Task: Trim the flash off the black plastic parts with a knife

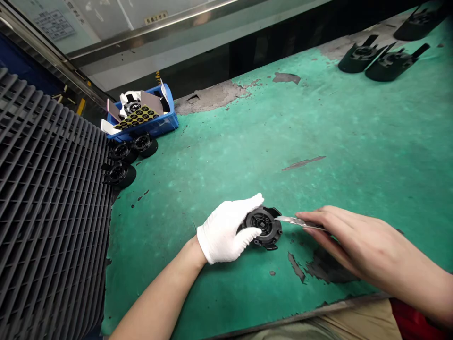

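Note:
In a white glove, my left hand (230,231) is closed around a round black plastic part (271,226) with ribs inside and tabs on its rim. My bare right hand (348,236) grips a utility knife (313,225) between thumb and fingers. The knife's silver blade (286,219) points left, its tip at the right edge of the black part. Whether the tip touches the plastic or only lies in front of it, I cannot tell. The palm side of the right hand is hidden.
A blue bin (159,123) with stickers and parts stands at the back left, several black round parts (120,174) beside it. Stacked grey grid trays (49,198) rise along the left edge. More black parts (391,65) sit far right on the worn green table (226,156).

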`<state>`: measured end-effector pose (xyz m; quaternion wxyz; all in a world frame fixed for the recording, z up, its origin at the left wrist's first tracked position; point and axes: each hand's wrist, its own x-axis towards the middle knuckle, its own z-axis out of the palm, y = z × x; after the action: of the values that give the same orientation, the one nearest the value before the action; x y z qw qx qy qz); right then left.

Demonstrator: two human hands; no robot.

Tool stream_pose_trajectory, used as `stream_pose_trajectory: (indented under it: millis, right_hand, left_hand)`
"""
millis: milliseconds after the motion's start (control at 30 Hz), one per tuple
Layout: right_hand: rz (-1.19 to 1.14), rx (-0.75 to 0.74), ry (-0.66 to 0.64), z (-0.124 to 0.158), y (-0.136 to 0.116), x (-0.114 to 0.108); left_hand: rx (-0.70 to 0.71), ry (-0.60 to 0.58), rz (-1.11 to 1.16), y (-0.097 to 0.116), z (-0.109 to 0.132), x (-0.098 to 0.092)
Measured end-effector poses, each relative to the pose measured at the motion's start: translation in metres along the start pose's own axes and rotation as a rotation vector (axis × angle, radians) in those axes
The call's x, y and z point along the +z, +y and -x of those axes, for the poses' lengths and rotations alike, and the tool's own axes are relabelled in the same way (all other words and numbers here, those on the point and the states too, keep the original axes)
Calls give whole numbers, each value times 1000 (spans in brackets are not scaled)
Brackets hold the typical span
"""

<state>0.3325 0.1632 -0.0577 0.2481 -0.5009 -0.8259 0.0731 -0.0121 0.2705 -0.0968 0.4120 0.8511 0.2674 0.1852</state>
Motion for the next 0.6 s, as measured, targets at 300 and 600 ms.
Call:
stream_pose_trajectory:
  millis: [300,600]
  right_hand:
    - [35,41,13,10,-16,19]
    - [77,-8,9,0,-12,13]
  left_hand:
    - [-69,-18,53,-6,-10,8]
    - [-24,-26,85,-10,-14,12]
